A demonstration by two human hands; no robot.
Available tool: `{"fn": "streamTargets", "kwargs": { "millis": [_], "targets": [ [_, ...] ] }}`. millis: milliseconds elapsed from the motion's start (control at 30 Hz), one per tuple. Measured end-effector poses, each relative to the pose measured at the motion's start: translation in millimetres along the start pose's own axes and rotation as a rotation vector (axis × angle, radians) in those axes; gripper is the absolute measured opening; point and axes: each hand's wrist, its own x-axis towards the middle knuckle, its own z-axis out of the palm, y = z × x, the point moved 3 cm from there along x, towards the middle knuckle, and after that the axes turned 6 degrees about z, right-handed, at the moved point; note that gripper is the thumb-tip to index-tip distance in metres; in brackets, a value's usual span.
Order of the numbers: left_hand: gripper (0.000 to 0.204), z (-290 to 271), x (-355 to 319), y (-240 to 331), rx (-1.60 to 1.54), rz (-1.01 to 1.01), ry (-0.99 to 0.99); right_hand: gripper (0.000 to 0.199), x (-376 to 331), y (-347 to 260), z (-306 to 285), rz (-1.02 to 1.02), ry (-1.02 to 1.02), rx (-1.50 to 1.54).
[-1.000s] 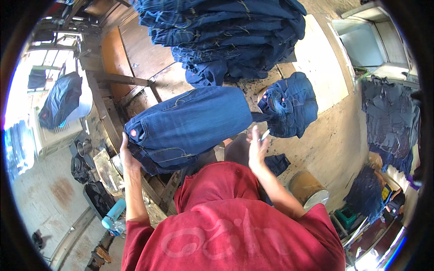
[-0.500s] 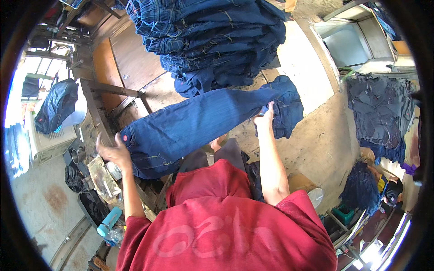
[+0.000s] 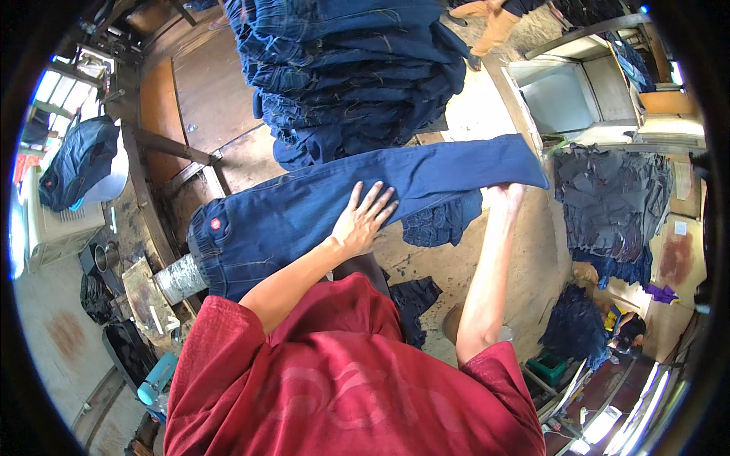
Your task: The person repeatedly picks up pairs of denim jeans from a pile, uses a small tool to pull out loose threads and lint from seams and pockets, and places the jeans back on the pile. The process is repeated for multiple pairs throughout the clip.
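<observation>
A pair of dark blue denim trousers (image 3: 304, 205) stretches across in front of me, its gathered waist with a small red round tag at the left. That waist end lies over a pale, worn cylinder (image 3: 181, 279) that sticks out beneath it. My left hand (image 3: 365, 222) rests flat on the middle of the denim, fingers spread. At the right end my right hand (image 3: 506, 199) grips the trousers by the lower edge of the leg. Below the leg hangs another gathered piece of the denim (image 3: 443, 219).
A tall stack of folded denim trousers (image 3: 350, 83) stands ahead. Wooden framing (image 3: 175, 148) is at the left. Grey cloth pieces (image 3: 614, 199) are heaped at right, above a green crate (image 3: 547, 368). Dark cloth (image 3: 414, 300) lies on the floor. A person in tan trousers (image 3: 498, 30) is at the far right.
My left hand has moved right from the waist end onto the middle of the trousers. My right hand has moved right, and the leg now stretches out straighter. A person has come into view.
</observation>
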Motion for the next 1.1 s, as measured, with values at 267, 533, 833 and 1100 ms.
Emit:
{"fn": "streamTargets", "kwargs": {
  "millis": [267,533,833,1100],
  "targets": [
    [0.065,16,-6,43,0.218,-0.192,0.046,0.044,-174,129,104,-0.348,-0.262,-0.808],
    [0.057,29,-14,47,0.06,-0.248,-0.019,0.026,-276,422,63,-0.381,-1.264,-1.593],
    [0.054,56,-10,40,-0.163,-0.284,-0.083,0.022,-270,366,108,-0.878,-1.281,-1.328],
    [0.07,-57,-109,-46,-0.094,-0.315,0.415,0.04,-197,86,166,-0.934,-0.331,-1.052]
  ]
}}
